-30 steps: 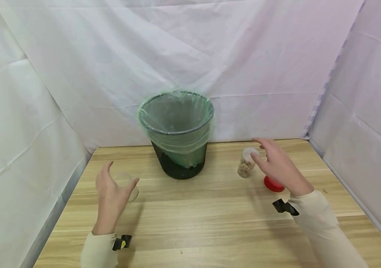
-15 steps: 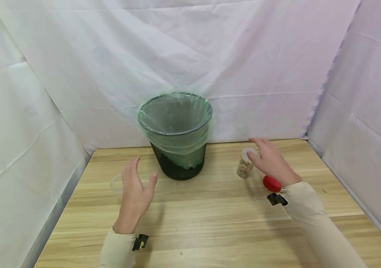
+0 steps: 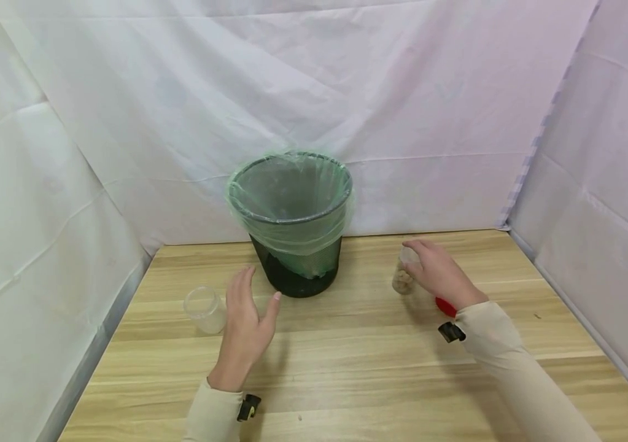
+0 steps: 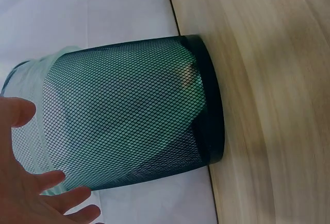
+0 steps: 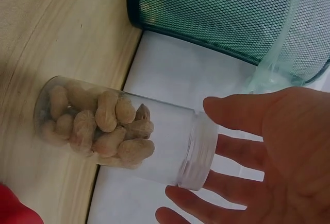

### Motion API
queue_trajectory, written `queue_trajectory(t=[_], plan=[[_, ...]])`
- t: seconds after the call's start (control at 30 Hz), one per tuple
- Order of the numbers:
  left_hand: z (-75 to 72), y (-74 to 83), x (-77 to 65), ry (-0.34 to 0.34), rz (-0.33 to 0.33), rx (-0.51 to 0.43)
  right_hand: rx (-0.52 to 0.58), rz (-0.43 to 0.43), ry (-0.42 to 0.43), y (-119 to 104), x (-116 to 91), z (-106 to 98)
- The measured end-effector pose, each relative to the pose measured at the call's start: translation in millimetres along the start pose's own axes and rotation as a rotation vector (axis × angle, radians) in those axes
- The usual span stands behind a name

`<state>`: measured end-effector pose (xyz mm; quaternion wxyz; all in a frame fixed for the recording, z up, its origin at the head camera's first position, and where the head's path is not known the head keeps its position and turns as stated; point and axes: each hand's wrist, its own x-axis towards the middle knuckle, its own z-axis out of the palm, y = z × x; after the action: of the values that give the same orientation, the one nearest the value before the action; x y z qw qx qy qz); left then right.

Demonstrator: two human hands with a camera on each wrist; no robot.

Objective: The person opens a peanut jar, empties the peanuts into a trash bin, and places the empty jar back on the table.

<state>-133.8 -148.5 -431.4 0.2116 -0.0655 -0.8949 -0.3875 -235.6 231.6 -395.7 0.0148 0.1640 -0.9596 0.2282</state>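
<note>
While the right hand point(image 3: 442, 274) spreads loosely around the top of the peanut jar point(image 5: 167, 131), contact unclear, the jar stands upright at the far right of the table point(image 3: 347, 368), long axis vertical; the left hand point(image 3: 247, 331), relaxed, holding nothing, lies well apart leftward.

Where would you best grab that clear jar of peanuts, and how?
Take the clear jar round its upper wall, above the peanuts, probably best from the right: it stands upright with a round body, and the right hand is on that side, while the bin stands on the left.
</note>
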Motion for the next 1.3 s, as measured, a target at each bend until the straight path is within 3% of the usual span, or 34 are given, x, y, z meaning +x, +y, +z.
queue_trajectory(t=[0.17,0.4,0.8,1.1,1.3], plan=[[4.4,2.1,-1.7,-0.008,0.003,0.001,0.009,0.011,0.01,-1,-1,2],[10.9,9.4,-2.9,-0.038,-0.011,-0.006,-0.017,-0.038,0.009,-12,-2,7],[32.0,23.5,-13.2,-0.103,0.003,-0.027,-0.005,-0.167,0.006,-68,-17,8],[50.1,42.4,-22.1,-0.162,0.008,-0.044,0.058,-0.293,0.093,-103,-36,8],[55.9,49.5,-23.1,-0.191,0.045,-0.055,0.088,-0.325,0.135,-116,-43,7]])
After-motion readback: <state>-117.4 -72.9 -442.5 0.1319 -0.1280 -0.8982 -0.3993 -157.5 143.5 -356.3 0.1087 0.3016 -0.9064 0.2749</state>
